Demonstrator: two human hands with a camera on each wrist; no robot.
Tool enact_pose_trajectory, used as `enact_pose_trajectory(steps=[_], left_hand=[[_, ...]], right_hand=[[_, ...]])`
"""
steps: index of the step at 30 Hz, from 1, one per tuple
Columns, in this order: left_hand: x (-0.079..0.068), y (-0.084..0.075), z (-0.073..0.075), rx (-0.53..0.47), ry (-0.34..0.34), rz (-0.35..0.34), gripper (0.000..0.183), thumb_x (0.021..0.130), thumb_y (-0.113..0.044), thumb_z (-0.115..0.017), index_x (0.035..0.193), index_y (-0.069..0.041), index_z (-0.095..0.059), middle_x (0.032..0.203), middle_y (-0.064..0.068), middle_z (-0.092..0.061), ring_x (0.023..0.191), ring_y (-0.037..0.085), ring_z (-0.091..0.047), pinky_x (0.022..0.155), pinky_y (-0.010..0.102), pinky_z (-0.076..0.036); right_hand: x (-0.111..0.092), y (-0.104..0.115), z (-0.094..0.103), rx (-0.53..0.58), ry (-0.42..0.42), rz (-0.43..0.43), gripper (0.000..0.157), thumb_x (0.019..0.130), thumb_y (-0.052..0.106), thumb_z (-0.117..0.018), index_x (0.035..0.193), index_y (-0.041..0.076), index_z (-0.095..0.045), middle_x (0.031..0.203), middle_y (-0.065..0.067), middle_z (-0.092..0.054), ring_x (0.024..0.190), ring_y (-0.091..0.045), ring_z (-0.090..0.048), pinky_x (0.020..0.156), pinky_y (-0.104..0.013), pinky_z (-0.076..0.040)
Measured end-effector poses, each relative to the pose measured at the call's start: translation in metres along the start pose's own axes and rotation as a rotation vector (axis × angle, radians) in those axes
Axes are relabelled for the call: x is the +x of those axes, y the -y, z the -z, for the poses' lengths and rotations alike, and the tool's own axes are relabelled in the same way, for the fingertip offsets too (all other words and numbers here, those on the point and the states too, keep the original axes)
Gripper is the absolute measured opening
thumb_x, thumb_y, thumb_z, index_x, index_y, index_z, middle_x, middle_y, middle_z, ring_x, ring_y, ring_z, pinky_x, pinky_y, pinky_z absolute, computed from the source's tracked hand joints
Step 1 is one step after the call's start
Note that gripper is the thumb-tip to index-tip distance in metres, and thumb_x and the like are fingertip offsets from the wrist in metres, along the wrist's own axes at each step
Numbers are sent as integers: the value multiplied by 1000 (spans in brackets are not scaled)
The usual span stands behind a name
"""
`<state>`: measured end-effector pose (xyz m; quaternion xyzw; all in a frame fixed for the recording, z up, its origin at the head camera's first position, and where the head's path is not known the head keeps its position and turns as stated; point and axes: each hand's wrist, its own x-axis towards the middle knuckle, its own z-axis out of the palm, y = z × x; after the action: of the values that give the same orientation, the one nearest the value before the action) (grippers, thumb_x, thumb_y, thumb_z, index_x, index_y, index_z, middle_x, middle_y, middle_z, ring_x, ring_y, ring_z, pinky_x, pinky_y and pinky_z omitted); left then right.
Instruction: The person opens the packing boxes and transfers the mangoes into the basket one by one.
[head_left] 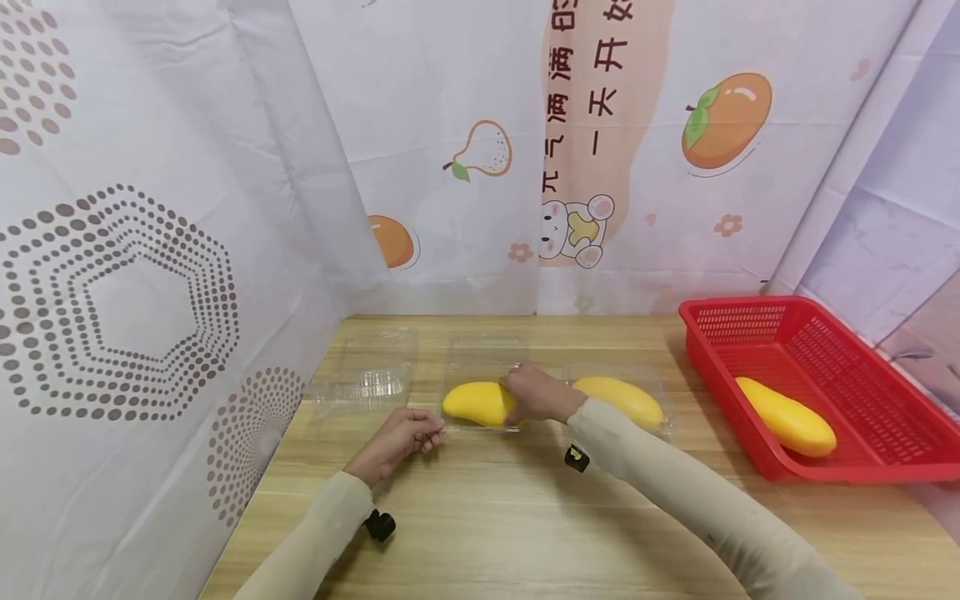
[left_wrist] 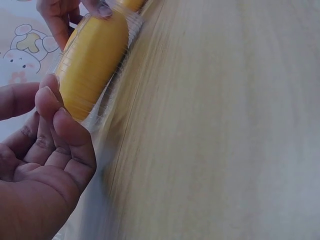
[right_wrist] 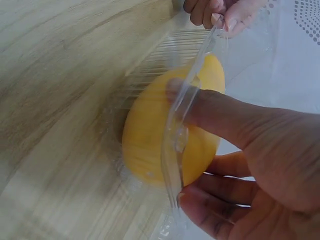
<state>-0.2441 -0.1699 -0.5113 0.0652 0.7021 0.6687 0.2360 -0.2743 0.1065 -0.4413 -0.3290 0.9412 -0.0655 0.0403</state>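
Note:
A yellow mango (head_left: 474,403) lies in the middle clear plastic clamshell box (head_left: 489,353), whose lid stands folded back. My right hand (head_left: 536,393) grips the mango's right end; in the right wrist view its thumb lies on one side of the fruit (right_wrist: 145,130) and the fingers on the other. At the box's front left corner, my left hand (head_left: 401,437) pinches the rim (right_wrist: 212,32) between thumb and finger. The left wrist view shows the mango (left_wrist: 92,60) through the ribbed plastic wall.
To the right, another clear box holds a mango (head_left: 618,400). An open clear box (head_left: 367,387) with nothing visible inside stands at the left. A red plastic basket (head_left: 720,383) at the far right holds one mango (head_left: 787,417). Printed curtains (head_left: 450,275) border the wooden table (head_left: 487,525).

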Motion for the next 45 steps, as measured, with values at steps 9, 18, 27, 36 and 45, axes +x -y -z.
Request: enact_pose_trajectory(steps=[9,18,27,36,45], left_hand=[[-1,-3,0,13,-9,1,37,91,-19,-64,104,15,-61,90,19,-64,69,13,-55,61,23,-47],[-1,-3,0,12,-29,20,35,92,-19,-64,105,13,-63,89,17,-65,69,12,-55,61,22,-48],[0,-1,0,13,-43,22,37,90,-20,-66,105,13,-63,90,19,-65,68,11,-56,60,21,-48],[-3,1,-3,-6,-61,26,36,90,-20,-67,105,12,-63,92,20,-65,68,10,-56,59,21,-48],[-4,2,-4,13,-67,17,36,90,-22,-67,103,10,-64,90,18,-65,67,10,-55,58,20,-47]], right_hand=[[1,-3,-6,2,-36,10,62,68,41,-85,112,2,-64,99,-5,-63,88,-19,-53,76,-31,-47],[0,-7,-8,19,-49,20,67,68,46,-83,115,3,-62,100,-5,-61,87,-18,-54,74,-30,-48],[1,-11,-10,8,-86,20,70,66,46,-82,118,5,-60,103,-4,-60,84,-14,-54,71,-27,-48],[-3,-9,-11,-3,-117,36,75,65,46,-83,123,4,-58,110,-7,-58,91,-18,-55,77,-30,-49],[-7,-7,-7,-4,-156,36,74,64,42,-84,123,5,-59,108,-5,-57,87,-15,-53,75,-30,-49]])
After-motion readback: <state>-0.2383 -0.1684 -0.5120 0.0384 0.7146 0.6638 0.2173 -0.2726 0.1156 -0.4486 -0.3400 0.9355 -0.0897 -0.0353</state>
